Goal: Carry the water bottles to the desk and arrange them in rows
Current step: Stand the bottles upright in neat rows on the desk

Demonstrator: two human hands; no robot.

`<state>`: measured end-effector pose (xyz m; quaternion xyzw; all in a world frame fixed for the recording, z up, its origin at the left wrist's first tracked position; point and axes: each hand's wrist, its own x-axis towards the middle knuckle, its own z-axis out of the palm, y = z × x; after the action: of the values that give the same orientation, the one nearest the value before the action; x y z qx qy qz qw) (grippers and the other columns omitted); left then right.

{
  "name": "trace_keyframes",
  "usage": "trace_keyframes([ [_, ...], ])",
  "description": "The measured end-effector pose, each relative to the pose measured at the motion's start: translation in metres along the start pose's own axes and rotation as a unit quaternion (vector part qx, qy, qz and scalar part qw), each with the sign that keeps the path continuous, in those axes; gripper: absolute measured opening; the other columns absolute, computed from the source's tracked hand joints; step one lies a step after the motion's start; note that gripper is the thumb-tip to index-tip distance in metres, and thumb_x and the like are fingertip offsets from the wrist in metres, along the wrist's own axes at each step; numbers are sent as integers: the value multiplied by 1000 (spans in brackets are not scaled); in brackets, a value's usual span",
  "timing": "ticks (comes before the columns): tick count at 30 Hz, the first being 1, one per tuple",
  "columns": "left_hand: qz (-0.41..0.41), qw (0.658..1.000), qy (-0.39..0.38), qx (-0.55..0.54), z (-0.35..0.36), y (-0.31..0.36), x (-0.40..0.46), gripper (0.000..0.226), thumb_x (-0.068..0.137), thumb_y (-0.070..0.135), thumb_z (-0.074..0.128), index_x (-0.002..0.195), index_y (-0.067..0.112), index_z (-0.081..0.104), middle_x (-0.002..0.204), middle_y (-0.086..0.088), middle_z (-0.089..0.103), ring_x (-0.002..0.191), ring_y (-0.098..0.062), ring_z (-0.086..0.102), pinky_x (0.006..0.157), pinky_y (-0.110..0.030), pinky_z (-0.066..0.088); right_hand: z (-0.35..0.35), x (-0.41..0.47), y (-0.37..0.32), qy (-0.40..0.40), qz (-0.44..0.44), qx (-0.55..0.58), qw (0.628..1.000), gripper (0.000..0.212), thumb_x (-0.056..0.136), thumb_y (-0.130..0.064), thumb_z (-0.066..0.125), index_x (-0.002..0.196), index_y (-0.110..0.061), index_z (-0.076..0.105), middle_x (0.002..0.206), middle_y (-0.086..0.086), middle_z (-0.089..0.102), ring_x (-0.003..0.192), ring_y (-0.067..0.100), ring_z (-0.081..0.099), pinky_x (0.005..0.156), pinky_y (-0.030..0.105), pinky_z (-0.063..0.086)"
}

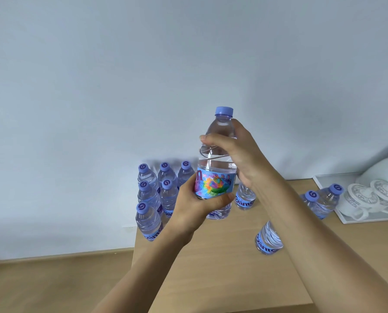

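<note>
Both hands held one water bottle (pixel 216 163) upright above the desk (pixel 222 267). Left hand (pixel 195 206) fingers curled round its lower body and colourful label (pixel 214 185); right hand (pixel 238 154) fingers wrapped round its shoulder. Bottle rows (pixel 157 193) stood at the desk's left rear. Forearms hid parts of other bottles; one label (pixel 266 246) read partly "Dan".

**Desk surface and contents**

Light wooden desk (pixel 222 267), set against a pale wall. At 10 o'clock: cluster of six clear plastic water bottles with purple caps (pixel 153 195), upright, in close rows. Near centre: two more upright bottles (pixel 268 239), partly hidden by forearms. At 2 o'clock: pair of bottles (pixel 321 203), just beside a white rectangular tray (pixel 328 193) at 3 o'clock holding white ceramic cups (pixel 360 197) and teapot (pixel 382 170).
</note>
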<state>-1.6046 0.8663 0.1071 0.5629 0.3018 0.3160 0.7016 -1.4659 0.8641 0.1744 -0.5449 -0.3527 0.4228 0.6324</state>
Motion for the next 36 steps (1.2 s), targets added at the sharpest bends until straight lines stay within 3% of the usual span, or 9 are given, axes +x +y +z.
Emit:
trace_keyframes([
  [6, 30, 995, 81, 41, 10, -6, -3, 49, 59, 15, 86, 102, 13, 63, 85, -1, 74, 72, -14, 71, 60, -21, 54, 16, -5, 7, 106, -34, -96, 989, 51, 64, -31, 90, 102, -19, 59, 99, -1, 70, 92, 20, 71, 85, 41, 58],
  [9, 30, 993, 93, 65, 12, -9, -6, 50, 59, 17, 87, 102, 15, 62, 84, 0, 73, 70, -14, 71, 57, -21, 53, 17, -6, 9, 117, -20, -85, 989, 43, 69, -20, 87, 101, -15, 59, 97, 5, 70, 85, 22, 71, 79, 39, 59],
  [12, 12, 995, 65, 75, 9, -10, -6, 50, 59, 17, 89, 101, 16, 62, 84, 1, 73, 71, -15, 71, 57, -22, 53, 14, -7, 9, 115, -28, -60, 991, 35, 71, -7, 78, 99, -4, 57, 83, 8, 68, 63, 18, 67, 59, 28, 53],
  [15, -13, 998, 14, 57, 5, -6, -4, 46, 61, 15, 90, 97, 16, 63, 79, 3, 72, 66, -15, 67, 56, -22, 51, 10, -7, 5, 99, -31, -18, 994, 26, 71, 0, 74, 90, -4, 57, 70, 4, 64, 54, 15, 62, 50, 20, 49],
  [20, -36, 997, -64, 19, -5, 1, -2, 48, 62, 11, 89, 104, 14, 65, 88, 4, 75, 79, -11, 70, 67, -19, 53, 3, -5, 3, 51, -30, 8, 998, 21, 68, 0, 73, 73, -15, 60, 64, 2, 64, 57, 16, 62, 53, 22, 52],
  [25, -43, 992, -97, -62, -11, -2, -1, 48, 60, 16, 85, 106, 15, 70, 104, -10, 74, 95, -24, 70, 80, -30, 56, -3, -4, 5, -4, -17, 38, 999, 27, 60, -8, 73, 82, -19, 65, 79, 4, 70, 73, 24, 68, 64, 31, 57],
  [28, -29, 996, -76, -39, -11, -5, -1, 45, 59, 17, 86, 101, 15, 70, 99, -10, 74, 89, -23, 71, 75, -30, 56, -1, -6, 7, -25, -17, 16, 999, 32, 63, -9, 76, 91, -18, 65, 91, 7, 73, 86, 31, 71, 72, 36, 59],
  [33, -10, 1000, -7, -12, -7, -8, -5, 57, 54, 23, 86, 105, 7, 67, 95, -8, 75, 85, -21, 72, 73, -29, 57, 8, -10, 7, 17, -46, -70, 996, 36, 70, -20, 82, 101, -19, 62, 84, -6, 70, 75, 12, 70, 67, 28, 56],
  [36, 11, 999, 23, 29, -5, -8, -6, 54, 55, 23, 87, 102, 8, 66, 89, -5, 76, 78, -18, 72, 67, -29, 58, 12, -11, 9, 64, -49, -105, 991, 45, 67, -30, 87, 102, -23, 61, 90, -5, 70, 81, 15, 71, 73, 31, 59],
])
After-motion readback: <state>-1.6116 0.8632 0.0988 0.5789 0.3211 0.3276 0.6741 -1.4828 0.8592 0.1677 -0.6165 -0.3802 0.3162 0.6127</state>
